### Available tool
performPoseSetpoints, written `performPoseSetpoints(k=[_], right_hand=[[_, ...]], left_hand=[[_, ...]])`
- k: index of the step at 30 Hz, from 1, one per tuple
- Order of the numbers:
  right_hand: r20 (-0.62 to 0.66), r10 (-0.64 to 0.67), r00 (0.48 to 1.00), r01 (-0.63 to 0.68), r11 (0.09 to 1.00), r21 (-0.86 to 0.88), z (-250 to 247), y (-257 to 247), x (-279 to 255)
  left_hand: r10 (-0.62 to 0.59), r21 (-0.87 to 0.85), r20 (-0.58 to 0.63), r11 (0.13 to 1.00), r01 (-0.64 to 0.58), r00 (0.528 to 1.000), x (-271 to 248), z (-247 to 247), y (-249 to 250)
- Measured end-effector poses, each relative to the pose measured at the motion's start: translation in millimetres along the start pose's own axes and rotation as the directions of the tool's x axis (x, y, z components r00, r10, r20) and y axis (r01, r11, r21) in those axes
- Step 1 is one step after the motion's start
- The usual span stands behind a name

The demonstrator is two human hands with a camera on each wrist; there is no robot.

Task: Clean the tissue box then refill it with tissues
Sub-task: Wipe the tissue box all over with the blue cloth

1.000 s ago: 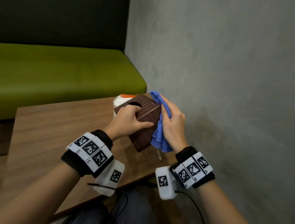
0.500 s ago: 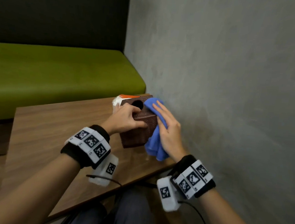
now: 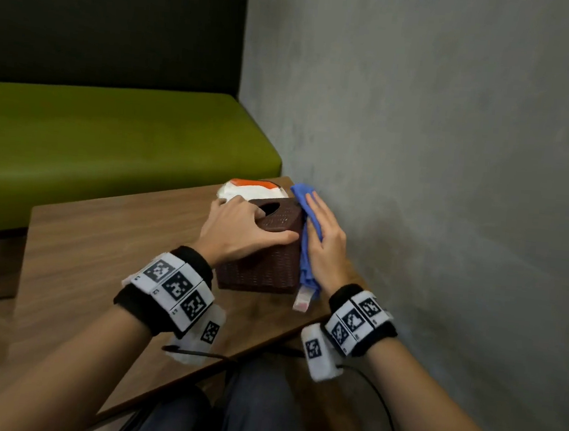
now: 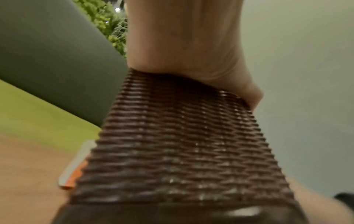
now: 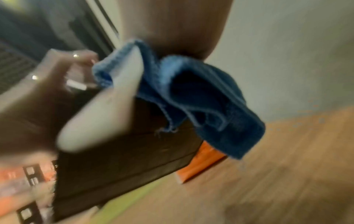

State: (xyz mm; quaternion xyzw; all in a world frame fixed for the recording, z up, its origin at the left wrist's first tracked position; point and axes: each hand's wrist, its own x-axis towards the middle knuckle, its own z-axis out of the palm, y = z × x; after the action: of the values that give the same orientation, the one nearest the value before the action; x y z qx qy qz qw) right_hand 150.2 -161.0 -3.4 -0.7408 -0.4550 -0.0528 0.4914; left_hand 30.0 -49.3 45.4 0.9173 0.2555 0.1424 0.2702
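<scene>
A dark brown woven tissue box [image 3: 265,265] stands upright on the wooden table [image 3: 99,268], its oval opening on top. My left hand [image 3: 240,232] grips the box from above, thumb along the near top edge, fingers over the far side. My right hand [image 3: 322,239] presses a blue cloth [image 3: 304,251] flat against the box's right side with straight fingers. The left wrist view is filled by the box's woven side [image 4: 182,151]. In the right wrist view the blue cloth [image 5: 201,106] hangs over the box [image 5: 124,151]. A white and orange tissue pack [image 3: 251,188] lies behind the box.
A grey wall [image 3: 450,195] runs close along the table's right edge. A green bench seat [image 3: 111,138] stands beyond the table's far edge. The table's left part is bare wood. A white tag [image 3: 301,301] dangles from the cloth near the table's front edge.
The box went from tilted in the air to standing upright on the table. My right hand with the cloth slid along its right side towards the far top corner.
</scene>
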Motion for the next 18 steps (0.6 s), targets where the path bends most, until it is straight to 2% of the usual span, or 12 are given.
performPoseSetpoints(k=[1,4,7,9,12,13,16,18], right_hand=[[-0.008,-0.018,1.0,0.017,0.999,-0.038,-1,2,1],[-0.037,-0.188,0.981,0.184,0.978,-0.094,9,-9,-19],[0.026,-0.347,0.938,0.346,0.921,-0.177,23,-13,-42],[0.075,-0.343,0.936,0.351,0.906,-0.237,18,0,-33],[-0.037,-0.213,0.976,0.195,0.941,-0.276,3,18,-11],[-0.052,-0.206,0.977,0.184,0.943,-0.277,2,18,-10],[0.048,-0.316,0.948,0.315,0.902,-0.296,14,-2,-24],[0.075,-0.329,0.941,0.336,0.897,-0.288,15,-2,-31]], left_hand=[[0.003,0.007,0.016,1.0,-0.003,1.0,1,-2,2],[-0.065,0.021,0.09,0.998,0.063,0.994,8,-9,6],[-0.146,0.056,0.166,0.989,0.138,0.975,7,-7,6],[-0.134,0.034,0.158,0.991,0.13,0.978,3,-7,6],[-0.098,-0.063,0.218,0.991,0.114,0.971,2,-15,1],[-0.089,-0.094,0.229,0.989,0.113,0.969,3,-16,-1],[-0.08,-0.129,0.224,0.986,0.111,0.971,5,-12,-1],[-0.073,-0.16,0.214,0.981,0.109,0.974,5,-4,-2]])
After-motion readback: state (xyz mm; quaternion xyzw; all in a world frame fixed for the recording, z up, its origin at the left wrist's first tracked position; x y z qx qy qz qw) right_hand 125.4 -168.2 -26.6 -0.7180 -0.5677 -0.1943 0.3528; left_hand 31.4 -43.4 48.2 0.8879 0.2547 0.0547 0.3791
